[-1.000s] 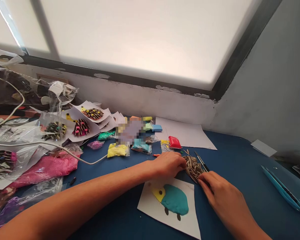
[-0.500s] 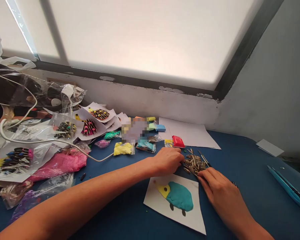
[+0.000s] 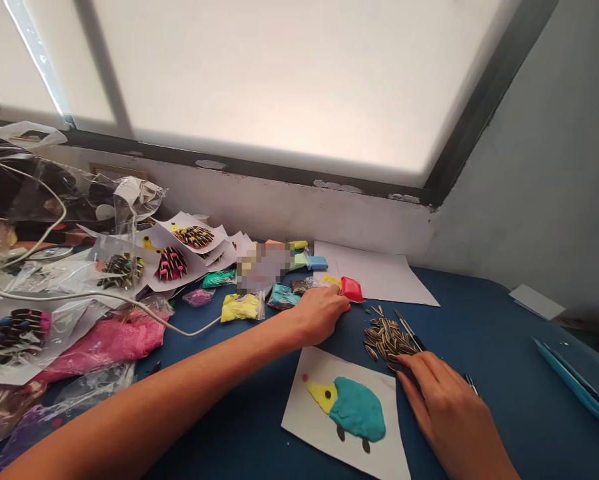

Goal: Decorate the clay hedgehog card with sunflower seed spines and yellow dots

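Left hand point(image 3: 324, 315) has shifted since the preceding frame, from the left edge of the seed pile point(image 3: 386, 339) toward the red packet point(image 3: 351, 289); its fingers are bent close together, and whether they grip anything cannot be told. Right hand point(image 3: 446, 393) rests at the near right edge of the pile, thumb and forefinger drawn narrow; whether a seed sits between them cannot be told. Any lettering on the red packet appears too small to read. White card point(image 3: 304, 417) lies on the dark blue table point(image 3: 484, 327), nearer the viewer than the seeds. On it, the clay animal point(image 3: 359, 408) points its snout to the upper left, its long axis sloping down to the lower right. Body: teal, rounded, slightly lumpy. Head point(image 3: 320, 399): yellow, tapering, with a dark eye point(image 3: 328, 394) and a red nose point(image 3: 305, 377). Two dark feet point(image 3: 340, 433) project below the body. Seeds: striped dark and pale, heaped beside a slender metal tool point(image 3: 406, 327).
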A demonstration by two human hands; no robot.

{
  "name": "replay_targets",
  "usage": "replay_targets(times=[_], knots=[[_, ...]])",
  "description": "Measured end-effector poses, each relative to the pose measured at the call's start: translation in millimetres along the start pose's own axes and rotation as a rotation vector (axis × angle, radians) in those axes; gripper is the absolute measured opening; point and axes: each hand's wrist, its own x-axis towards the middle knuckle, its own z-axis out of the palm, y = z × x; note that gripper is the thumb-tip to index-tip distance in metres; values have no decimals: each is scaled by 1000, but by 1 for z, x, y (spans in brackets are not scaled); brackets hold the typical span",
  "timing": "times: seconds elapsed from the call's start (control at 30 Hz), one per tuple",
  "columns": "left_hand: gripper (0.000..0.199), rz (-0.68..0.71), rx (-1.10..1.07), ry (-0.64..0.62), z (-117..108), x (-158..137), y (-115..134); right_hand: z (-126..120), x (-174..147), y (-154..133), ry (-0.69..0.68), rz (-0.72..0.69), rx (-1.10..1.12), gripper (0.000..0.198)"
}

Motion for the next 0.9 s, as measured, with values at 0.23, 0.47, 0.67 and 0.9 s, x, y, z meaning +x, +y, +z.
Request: replay_targets(times=[0.23,0.47,0.67,0.9], knots=[[27,224,-213,-135,-10,-3,27,-11,2,9,-1,21,-68,40],[21,229,-287,-127,9,18,32,-22,3,17,-127,72,72,38],[24,111,-348,-66,1,15,29,-7,-3,13,-108,122,66,42],[8,189,-437,-312,-15,-12,14,5,1,22,-122,144,36,47]])
